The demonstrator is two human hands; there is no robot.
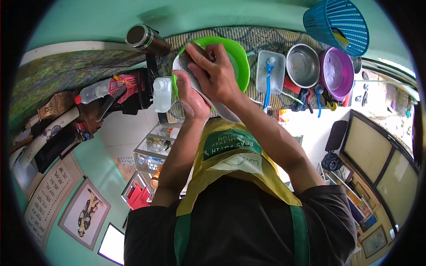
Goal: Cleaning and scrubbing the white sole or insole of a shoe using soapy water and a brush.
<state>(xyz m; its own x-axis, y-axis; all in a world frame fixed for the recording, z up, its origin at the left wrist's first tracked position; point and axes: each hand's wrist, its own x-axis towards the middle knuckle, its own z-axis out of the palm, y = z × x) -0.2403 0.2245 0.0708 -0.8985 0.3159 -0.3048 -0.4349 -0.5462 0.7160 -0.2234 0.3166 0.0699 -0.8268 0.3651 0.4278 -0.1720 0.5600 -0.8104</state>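
Observation:
Above a bright green basin (241,55), both hands are on a long white-and-grey object (212,98), rounded at its far end. Its exact kind is hard to make out under the fingers. My left hand (193,99), wet with whitish suds, grips its left side, thumb up and the other fingers hidden behind. My right hand (216,75) is bent over its top, fingers curled against the surface. Whether a small cloth or pad is under those fingers I cannot tell. The near end of the object reaches toward my yellow and green apron (230,144).
Right of the basin, a clear plastic tray (262,80) holds a blue brush (268,82). Beyond it stand a steel bowl (303,66), a purple basin (337,73) and a blue basket (341,26). A translucent bottle (162,95) and a dark flask (148,40) stand left.

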